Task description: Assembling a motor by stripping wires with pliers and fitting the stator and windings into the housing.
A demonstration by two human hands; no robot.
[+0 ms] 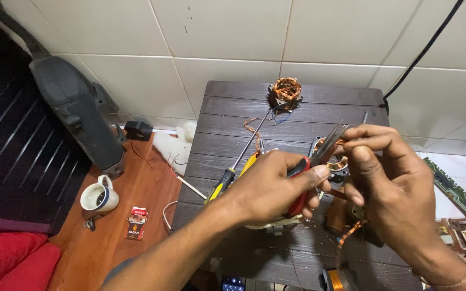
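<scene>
My left hand point(276, 186) is closed around the red handles of a pair of pliers point(324, 152), whose jaws point up and right. My right hand point(389, 178) pinches something thin, likely copper wire, right at the plier jaws. Under both hands lies a motor stator with copper windings point(336, 161), mostly hidden. A yellow and black screwdriver point(233, 167) lies diagonally on the dark wooden table point(233, 108) just left of my left hand. A second copper-wound stator point(285, 92) stands at the table's far edge.
A spool of copper wire point(334, 279) sits at the table's near edge. On the lower brown surface to the left stand a white cup point(99, 196), a small red and white packet point(136, 222) and keys point(90, 222). A black cable point(422, 54) runs up the tiled wall.
</scene>
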